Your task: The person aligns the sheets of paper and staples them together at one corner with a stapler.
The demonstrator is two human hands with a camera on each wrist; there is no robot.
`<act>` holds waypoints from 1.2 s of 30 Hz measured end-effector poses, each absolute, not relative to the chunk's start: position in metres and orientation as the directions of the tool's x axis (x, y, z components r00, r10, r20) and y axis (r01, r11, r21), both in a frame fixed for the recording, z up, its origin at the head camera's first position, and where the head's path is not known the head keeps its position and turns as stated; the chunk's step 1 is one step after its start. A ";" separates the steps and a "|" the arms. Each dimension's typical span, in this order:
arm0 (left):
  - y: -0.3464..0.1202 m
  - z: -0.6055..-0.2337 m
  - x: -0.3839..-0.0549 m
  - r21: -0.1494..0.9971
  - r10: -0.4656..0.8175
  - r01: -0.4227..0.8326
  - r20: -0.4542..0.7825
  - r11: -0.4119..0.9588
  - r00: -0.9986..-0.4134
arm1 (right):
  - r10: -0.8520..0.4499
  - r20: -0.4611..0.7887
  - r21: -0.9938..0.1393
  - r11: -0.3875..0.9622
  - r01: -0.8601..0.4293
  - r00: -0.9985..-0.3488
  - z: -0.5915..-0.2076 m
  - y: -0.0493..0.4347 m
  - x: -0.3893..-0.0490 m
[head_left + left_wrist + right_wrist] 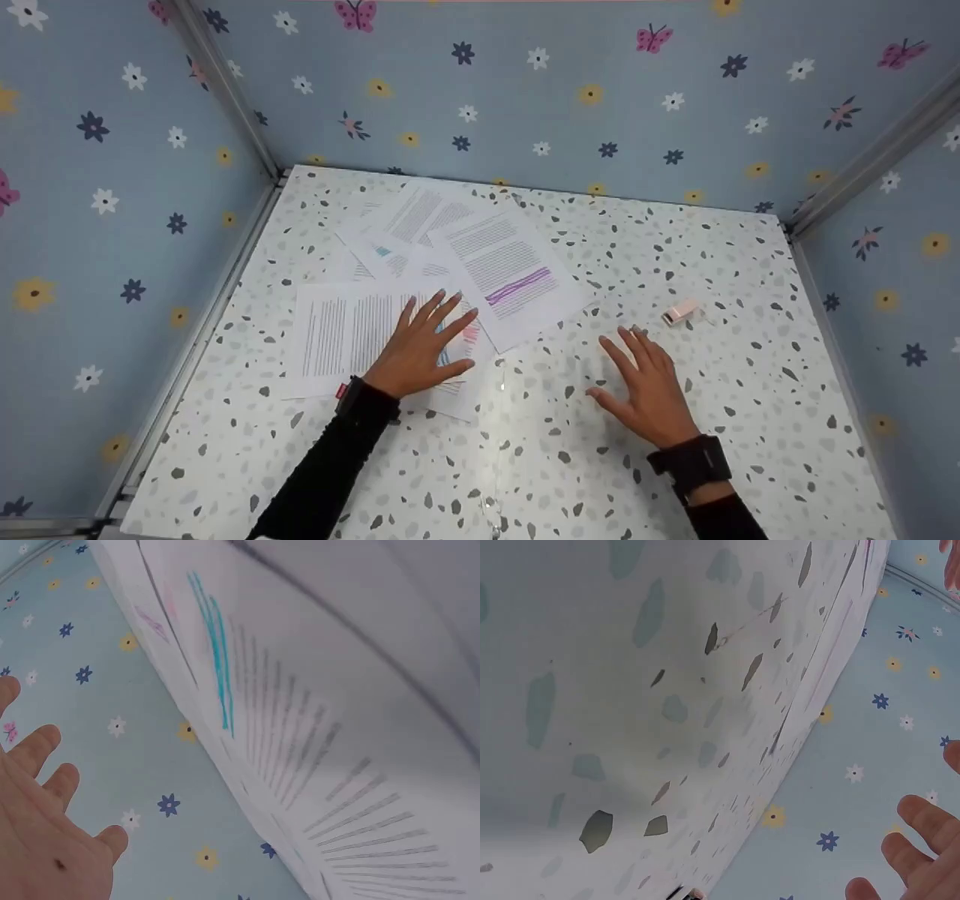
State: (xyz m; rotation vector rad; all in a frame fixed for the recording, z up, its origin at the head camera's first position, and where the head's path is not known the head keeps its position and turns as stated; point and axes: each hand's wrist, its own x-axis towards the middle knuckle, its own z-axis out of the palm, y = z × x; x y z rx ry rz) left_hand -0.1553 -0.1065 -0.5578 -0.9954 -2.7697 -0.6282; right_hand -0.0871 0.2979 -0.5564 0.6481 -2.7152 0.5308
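Fingers spread, my left hand (424, 349) hovers over a printed sheet (330, 337) at the front of a loose spread of papers. In the left wrist view that hand (52, 840) holds nothing, and a sheet with teal marker strokes (217, 660) fills much of the picture. Another sheet (510, 259) with a purple marked band lies at the right of the spread. My right hand (645, 386), fingers apart and nothing in them, is above the bare speckled tabletop. A small pale pink highlighter-like object (681, 311) lies just beyond its fingertips. The right wrist view shows several fingertips (922, 840).
More printed sheets (420, 214) overlap toward the back, one with a teal mark. The white speckled table (637, 247) is bounded by blue flowered panels (495, 97) at the back and both sides. Metal posts (232, 90) stand at the corners.
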 end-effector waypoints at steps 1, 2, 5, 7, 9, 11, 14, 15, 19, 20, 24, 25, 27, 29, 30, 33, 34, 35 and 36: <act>-0.104 -0.555 -0.160 0.335 0.580 0.637 0.263 0.694 -0.771 | -0.369 0.369 -0.279 0.832 -0.480 -0.853 -0.555 0.299 -0.087; -0.102 -0.552 -0.165 0.328 0.582 0.639 0.265 0.695 -0.769 | -0.367 0.371 -0.279 0.832 -0.480 -0.853 -0.555 0.300 -0.087; -0.095 -0.544 -0.179 0.312 0.589 0.645 0.263 0.697 -0.764 | -0.365 0.383 -0.274 0.832 -0.482 -0.848 -0.553 0.302 -0.087; -0.091 -0.540 -0.187 0.303 0.592 0.648 0.263 0.699 -0.762 | -0.363 0.390 -0.268 0.835 -0.481 -0.846 -0.552 0.304 -0.087; -0.087 -0.538 -0.195 0.303 0.593 0.649 0.263 0.698 -0.761 | -0.359 0.400 -0.263 0.837 -0.480 -0.843 -0.551 0.305 -0.087; -0.082 -0.537 -0.202 0.299 0.596 0.652 0.263 0.697 -0.758 | -0.351 0.402 -0.263 0.840 -0.474 -0.845 -0.551 0.307 -0.086; -0.076 -0.537 -0.209 0.300 0.604 0.654 0.251 0.694 -0.756 | -0.350 0.402 -0.264 0.840 -0.473 -0.846 -0.551 0.310 -0.085; -0.074 -0.538 -0.210 0.300 0.608 0.656 0.247 0.693 -0.755 | -0.349 0.401 -0.266 0.840 -0.472 -0.847 -0.551 0.311 -0.084; -0.066 -0.540 -0.215 0.309 0.617 0.667 0.254 0.678 -0.745 | -0.337 0.394 -0.275 0.845 -0.459 -0.855 -0.550 0.315 -0.081; -0.064 -0.541 -0.216 0.309 0.616 0.669 0.259 0.676 -0.743 | -0.331 0.389 -0.278 0.847 -0.453 -0.859 -0.549 0.316 -0.080; -0.059 -0.542 -0.219 0.311 0.605 0.663 0.271 0.681 -0.749 | -0.320 0.382 -0.282 0.853 -0.439 -0.867 -0.548 0.318 -0.078; -0.058 -0.542 -0.220 0.314 0.601 0.659 0.270 0.683 -0.752 | -0.320 0.381 -0.279 0.855 -0.438 -0.868 -0.548 0.318 -0.077; -0.055 -0.541 -0.225 0.315 0.594 0.648 0.258 0.694 -0.762 | -0.322 0.384 -0.272 0.856 -0.439 -0.865 -0.548 0.319 -0.078; -0.050 -0.539 -0.233 0.311 0.582 0.631 0.244 0.711 -0.776 | -0.322 0.388 -0.267 0.858 -0.440 -0.864 -0.547 0.319 -0.078; -0.047 -0.538 -0.237 0.312 0.575 0.622 0.238 0.718 -0.783 | -0.322 0.390 -0.266 0.858 -0.440 -0.863 -0.546 0.320 -0.079; -0.037 -0.535 -0.251 0.305 0.553 0.587 0.198 0.750 -0.809 | -0.316 0.394 -0.270 0.858 -0.438 -0.863 -0.544 0.320 -0.079; -0.033 -0.535 -0.256 0.309 0.547 0.578 0.190 0.755 -0.815 | -0.316 0.395 -0.272 0.857 -0.438 -0.863 -0.543 0.320 -0.078; -0.029 -0.536 -0.260 0.315 0.541 0.568 0.178 0.760 -0.822 | -0.316 0.396 -0.272 0.856 -0.439 -0.862 -0.543 0.321 -0.078; -0.025 -0.537 -0.265 0.321 0.536 0.560 0.167 0.764 -0.828 | -0.316 0.397 -0.271 0.857 -0.439 -0.861 -0.543 0.321 -0.078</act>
